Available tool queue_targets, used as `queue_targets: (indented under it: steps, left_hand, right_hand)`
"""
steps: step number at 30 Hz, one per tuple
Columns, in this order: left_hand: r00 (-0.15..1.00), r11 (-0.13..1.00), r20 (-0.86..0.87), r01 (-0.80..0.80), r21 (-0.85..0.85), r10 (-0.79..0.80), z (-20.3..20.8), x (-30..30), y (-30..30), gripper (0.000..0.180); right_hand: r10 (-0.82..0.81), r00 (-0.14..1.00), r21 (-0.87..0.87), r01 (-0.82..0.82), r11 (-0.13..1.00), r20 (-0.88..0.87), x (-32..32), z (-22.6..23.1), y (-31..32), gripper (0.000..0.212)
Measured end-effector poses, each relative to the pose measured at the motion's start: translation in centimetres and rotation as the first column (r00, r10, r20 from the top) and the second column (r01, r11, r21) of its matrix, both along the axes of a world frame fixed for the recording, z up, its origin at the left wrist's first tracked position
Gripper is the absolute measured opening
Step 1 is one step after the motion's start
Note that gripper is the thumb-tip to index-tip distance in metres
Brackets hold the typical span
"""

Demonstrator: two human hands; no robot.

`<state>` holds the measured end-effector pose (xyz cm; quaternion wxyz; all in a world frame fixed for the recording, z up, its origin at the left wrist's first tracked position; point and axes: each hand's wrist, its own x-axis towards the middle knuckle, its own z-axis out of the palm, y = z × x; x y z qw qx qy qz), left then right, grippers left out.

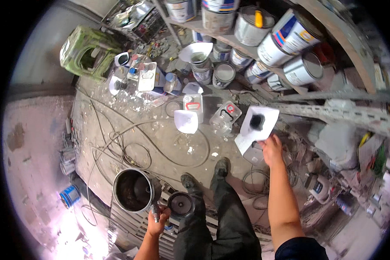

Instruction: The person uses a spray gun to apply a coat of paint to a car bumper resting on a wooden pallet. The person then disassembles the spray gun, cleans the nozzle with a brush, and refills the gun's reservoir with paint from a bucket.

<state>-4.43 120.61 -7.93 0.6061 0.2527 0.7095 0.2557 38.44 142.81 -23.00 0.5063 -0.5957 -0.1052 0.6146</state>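
My left hand point(159, 220) is closed around a metal fitting point(155, 210) at the rim of a deep grey metal pot point(154, 183). The pot's wide mouth faces up, and its inside is dark and stained. Just right of that hand is a round black lid-like disc point(180, 203), beside my left leg. Out to the right, my right hand point(271, 149) pinches the lower edge of a white paper funnel point(269, 118) with a black paint-stained middle. Below the paper is a greyish object point(253, 155), partly hidden, whose kind I cannot make out.
Ahead on the floor stand metal cans point(193, 104), another can point(225, 113) and a white paper piece point(186, 121). A shelf point(234, 40) of paint tins runs along the back right. Hoses point(136, 123) loop across the floor. A green frame point(89, 52) stands far left.
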Motion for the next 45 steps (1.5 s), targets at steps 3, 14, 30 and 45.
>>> queue_targets:
  steps: [3, 14, 30, 45]
  left_hand:
    - [0.955, 0.955, -0.019, -0.295, -0.025, 0.295, 0.2, 0.6, -1.3, 0.018]
    - [0.863, 0.862, 0.025, -0.5, -0.085, 0.504, -4.6, 0.0, -6.4, 0.022]
    - [0.859, 0.857, 0.033, -0.505, -0.108, 0.51, -2.6, -4.5, -11.6, 0.021]
    - [0.238, 0.226, 0.089, -0.966, 0.121, 0.967, 11.2, -14.7, -34.8, 0.023]
  right_hand:
    - [0.075, 0.993, 0.08, -0.067, 0.994, -0.095, -4.0, -1.7, 7.8, 0.021]
    - [-0.013, 0.979, 0.063, 0.026, 0.998, -0.205, -12.2, -9.5, 21.7, 0.028]
    - [0.402, 0.873, -0.267, -0.472, 0.84, -0.277, -14.8, -5.0, 0.3, 0.008]
    - [0.942, 0.332, -0.511, -0.819, 0.26, -0.053, -29.3, 17.8, -15.5, 0.018]
